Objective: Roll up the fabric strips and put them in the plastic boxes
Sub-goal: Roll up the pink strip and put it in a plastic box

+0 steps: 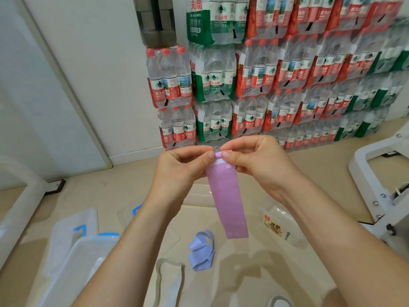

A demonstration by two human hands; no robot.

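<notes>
A pink fabric strip (pixel 228 200) hangs down in front of me, held at its top end. My left hand (pixel 183 165) and my right hand (pixel 254 158) both pinch that top end, where a small fold or roll sits between thumbs and fingers. Below on the glossy table lie a crumpled lavender-blue strip (pixel 202 251) and a grey-white strip (pixel 169 280). A clear plastic box with blue clips (pixel 88 251) stands at the lower left, partly hidden by my left forearm. Another clear box with a yellow label (pixel 278 224) is at the right.
A clear lid with a blue clip (pixel 73 227) lies at the left. White machine frames stand at the right (pixel 376 173) and the far left (pixel 20 196). Stacked packs of bottled water (pixel 265 74) fill the back wall. Another strip's edge (pixel 280 301) shows at the bottom.
</notes>
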